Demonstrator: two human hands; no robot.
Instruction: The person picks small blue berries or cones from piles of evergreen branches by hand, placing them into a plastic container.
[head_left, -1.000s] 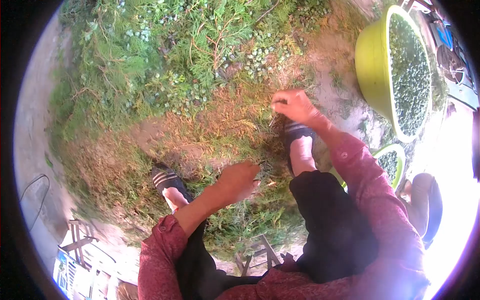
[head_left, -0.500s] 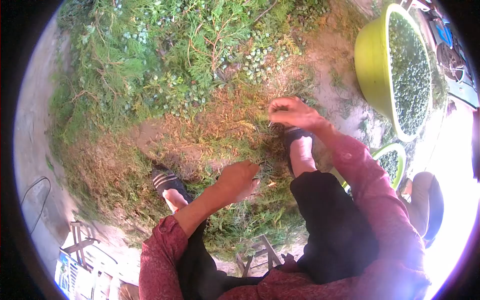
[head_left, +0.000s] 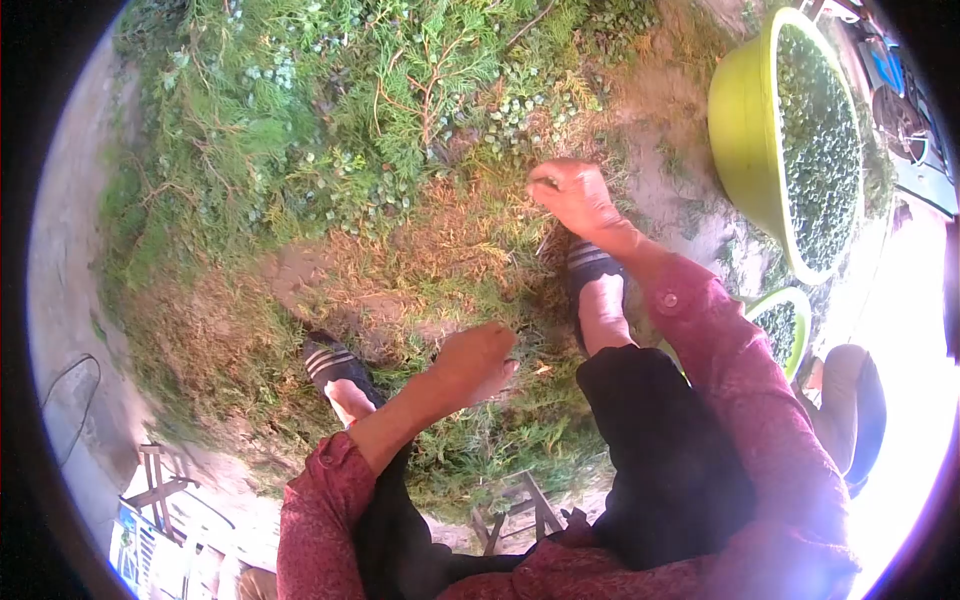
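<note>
Green branches (head_left: 240, 150): a big heap of leafy twigs, filling the top and upper left of the frame.
Brown scraps (head_left: 440, 250): dry leaf bits on the ground across the middle, mixed with some green.
Sleeves (head_left: 735, 370): pinkish red, one in the lower left and one in the lower right.
Black pants (head_left: 660, 450): both legs, at the bottom middle, set apart.
Big tub (head_left: 740, 140): yellow-green, in the upper right, with lots of little green balls inside.
Small tub (head_left: 805, 328): light green, right of the middle, partly behind the right sleeve, with green stuff in it.
Left hand (head_left: 474, 362): just below the middle, curled, over the scraps; I cannot tell if it has anything in it.
Right hand (head_left: 577, 194): right of the middle and higher up, near the branches, fingers bent with tips close together; I cannot tell if they pinch anything.
Sandals (head_left: 333, 361): dark with pale stripes, one near each hand.
Green balls (head_left: 820, 150): tiny and round, in the big tub and also among the branches.
</note>
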